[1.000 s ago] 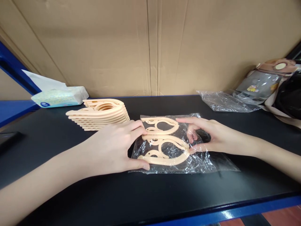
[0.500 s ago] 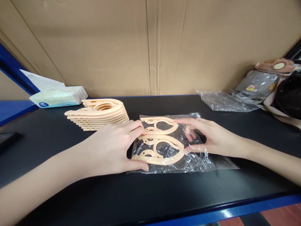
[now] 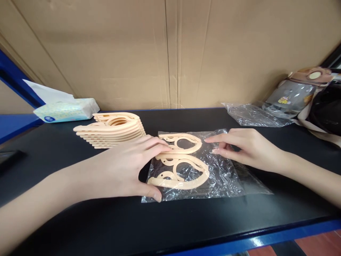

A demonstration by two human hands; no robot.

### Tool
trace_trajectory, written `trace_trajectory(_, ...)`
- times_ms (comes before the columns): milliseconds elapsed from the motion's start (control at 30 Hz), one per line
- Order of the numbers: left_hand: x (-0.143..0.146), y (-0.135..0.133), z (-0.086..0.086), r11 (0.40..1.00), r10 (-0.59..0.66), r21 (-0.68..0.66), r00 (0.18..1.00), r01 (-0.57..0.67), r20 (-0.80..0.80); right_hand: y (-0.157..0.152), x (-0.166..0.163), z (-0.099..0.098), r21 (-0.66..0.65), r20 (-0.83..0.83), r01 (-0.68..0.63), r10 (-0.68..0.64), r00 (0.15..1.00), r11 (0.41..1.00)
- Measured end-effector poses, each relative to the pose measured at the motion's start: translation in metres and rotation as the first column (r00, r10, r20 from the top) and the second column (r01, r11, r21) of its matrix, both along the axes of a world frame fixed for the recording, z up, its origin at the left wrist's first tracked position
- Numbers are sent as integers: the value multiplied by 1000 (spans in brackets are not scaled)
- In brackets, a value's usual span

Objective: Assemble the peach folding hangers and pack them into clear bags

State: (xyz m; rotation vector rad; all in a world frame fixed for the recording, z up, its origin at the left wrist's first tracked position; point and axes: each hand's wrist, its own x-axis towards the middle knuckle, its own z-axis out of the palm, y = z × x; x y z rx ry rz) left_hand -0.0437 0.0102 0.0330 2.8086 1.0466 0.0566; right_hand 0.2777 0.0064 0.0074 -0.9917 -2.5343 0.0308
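Two cream folding hangers lie side by side inside a clear plastic bag on the black tabletop. My left hand rests over the bag's left end, fingers spread, with fingertips on the hangers and the thumb at the near left corner. Just right of the hangers, my right hand hovers at the bag with thumb and index finger apart and the other fingers curled; nothing shows between them. Behind my left hand stands a neat stack of matching hangers, its near right part hidden by the hand.
A tissue pack sits at the back left with one sheet sticking out. Toward the back right lie another clear plastic bag and a drink bottle with a strap. Brown cardboard walls the back; a blue edge runs along the front.
My right hand has drawn back to the right, off the ends of the hangers. My left thumb has shifted slightly left and nearer, and the bag's near left corner has moved the same way.
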Motion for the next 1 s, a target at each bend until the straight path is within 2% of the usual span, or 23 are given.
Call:
trace_trajectory(167,-3,1,0,998,-19,-62,1000,21,23,1,3,4,95,56,-5,-1,998,995)
trace_trajectory(500,-4,1,1,997,-19,-75,1000,18,-15,3,4,2,220,140,-61,30,990,974)
trace_trajectory(600,-3,1,1,997,-17,-77,1000,16,-20,3,4,2,330,164,-104,52,985,938)
trace_trajectory(700,-3,1,2,997,-17,-72,1000,16,-11,1,4,2,494,181,-131,46,982,859)
trace_trajectory(800,-3,0,2,998,-26,-58,1000,25,-13,-1,4,4,587,210,-137,13,978,798)
trace_trajectory(933,-4,-4,3,1000,-21,-8,999,21,-46,0,5,5,590,253,-106,-59,966,800)
trace_trajectory(1000,-5,-6,6,997,0,73,999,4,-51,3,6,4,573,267,-55,-122,956,818)
